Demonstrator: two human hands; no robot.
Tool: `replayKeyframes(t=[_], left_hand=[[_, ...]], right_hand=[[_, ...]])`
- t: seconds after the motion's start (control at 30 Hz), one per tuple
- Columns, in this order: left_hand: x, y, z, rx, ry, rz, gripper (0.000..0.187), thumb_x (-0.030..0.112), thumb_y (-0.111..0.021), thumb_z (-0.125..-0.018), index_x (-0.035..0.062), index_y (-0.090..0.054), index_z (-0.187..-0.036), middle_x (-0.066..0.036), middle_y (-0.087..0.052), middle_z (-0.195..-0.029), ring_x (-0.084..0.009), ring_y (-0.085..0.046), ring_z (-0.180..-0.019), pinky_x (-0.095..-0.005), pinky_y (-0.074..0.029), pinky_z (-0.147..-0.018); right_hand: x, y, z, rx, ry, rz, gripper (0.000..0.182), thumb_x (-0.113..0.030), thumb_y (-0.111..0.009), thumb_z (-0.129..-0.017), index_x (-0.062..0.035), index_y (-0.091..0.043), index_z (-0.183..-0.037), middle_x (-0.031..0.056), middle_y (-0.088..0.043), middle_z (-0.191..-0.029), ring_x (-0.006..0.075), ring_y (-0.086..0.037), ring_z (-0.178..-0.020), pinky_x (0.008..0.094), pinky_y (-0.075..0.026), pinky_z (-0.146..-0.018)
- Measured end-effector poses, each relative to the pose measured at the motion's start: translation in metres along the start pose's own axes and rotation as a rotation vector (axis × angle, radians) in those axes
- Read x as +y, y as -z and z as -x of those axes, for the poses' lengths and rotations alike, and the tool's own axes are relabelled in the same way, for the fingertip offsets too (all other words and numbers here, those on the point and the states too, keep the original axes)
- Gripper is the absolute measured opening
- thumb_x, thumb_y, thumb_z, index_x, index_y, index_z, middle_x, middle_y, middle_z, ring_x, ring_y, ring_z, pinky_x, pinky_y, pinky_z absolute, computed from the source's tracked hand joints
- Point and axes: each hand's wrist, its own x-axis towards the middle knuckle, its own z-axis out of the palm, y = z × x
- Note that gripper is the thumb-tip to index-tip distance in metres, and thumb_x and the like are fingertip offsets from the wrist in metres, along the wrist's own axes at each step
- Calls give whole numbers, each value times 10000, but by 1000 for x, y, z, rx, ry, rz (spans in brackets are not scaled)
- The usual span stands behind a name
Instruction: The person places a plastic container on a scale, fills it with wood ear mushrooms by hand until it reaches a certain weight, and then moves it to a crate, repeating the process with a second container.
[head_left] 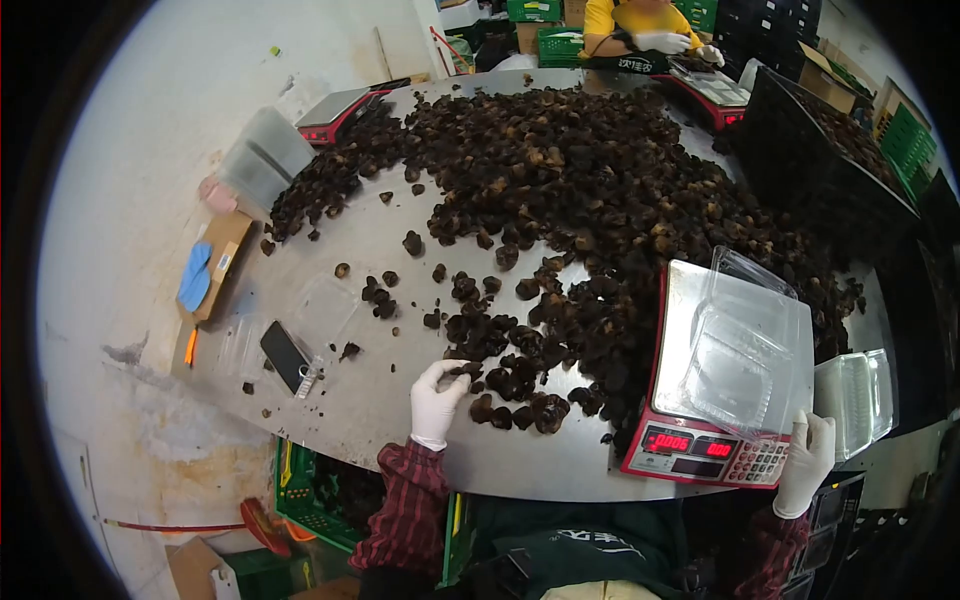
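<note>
My left hand (437, 403), in a white glove, is at the near edge of the dark mushroom-like pieces (560, 150), its fingers closed on a small dark piece (467, 371). Below the right side of the pile stands a red scale (657, 445) with lit red digits. An open clear plastic box (728, 370) lies on its metal plate. My right hand (807, 455), also gloved, is at the scale's right front corner, fingers bent near the box's edge; what they hold, if anything, I cannot make out.
Stacked clear boxes (853, 405) are right of the scale. A phone (288, 357) lies left on the metal table (400, 440). Two more scales (340, 112) (712, 92) stand farther back. A gloved co-worker (630, 25) is across the table. A black crate (815, 150) stands right.
</note>
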Motion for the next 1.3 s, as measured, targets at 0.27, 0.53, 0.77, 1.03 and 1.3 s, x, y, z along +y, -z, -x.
replayKeyframes(t=[0.27,0.53,0.77,1.03,1.3], left_hand=[[-5,61,30,-182,104,711,201,64,-543,-847,-24,-529,-1027,-186,-620,-944,-257,-628,-756,-342,-520,-687],[-49,256,86,78,61,-714,231,-73,-519,-668,10,-630,-853,-170,-644,-870,-282,-614,-875,-385,-496,-784],[10,73,52,-4,-475,-997,510,209,-742,-694,148,-618,-1185,-181,-510,-1293,-384,-471,-1181,-445,-369,-1000],[-14,-83,38,-233,-770,-1069,450,413,-709,-727,193,-637,-1113,-79,-524,-1245,-340,-468,-1139,-469,-402,-911],[-10,-90,-5,-39,-618,-449,150,67,-649,-766,71,-643,-915,-79,-601,-847,-242,-611,-739,-330,-501,-646]], right_hand=[[10,-5,7,29,-20,4,182,-1,-625,-858,34,-498,-732,39,-360,-661,121,-342,-589,251,-323,-542],[33,-4,13,31,-193,-80,195,-30,-592,-897,40,-514,-733,10,-361,-657,101,-321,-587,248,-312,-539],[36,-12,8,8,-342,-31,198,-151,-590,-928,38,-572,-872,7,-452,-703,88,-397,-634,236,-368,-587],[34,-18,9,-255,-589,-261,356,-277,-599,-926,63,-577,-1032,19,-517,-669,53,-434,-519,205,-360,-473],[-2,-21,0,-300,-744,-420,252,-205,-574,-927,33,-609,-849,-10,-461,-531,49,-395,-418,213,-309,-404]])
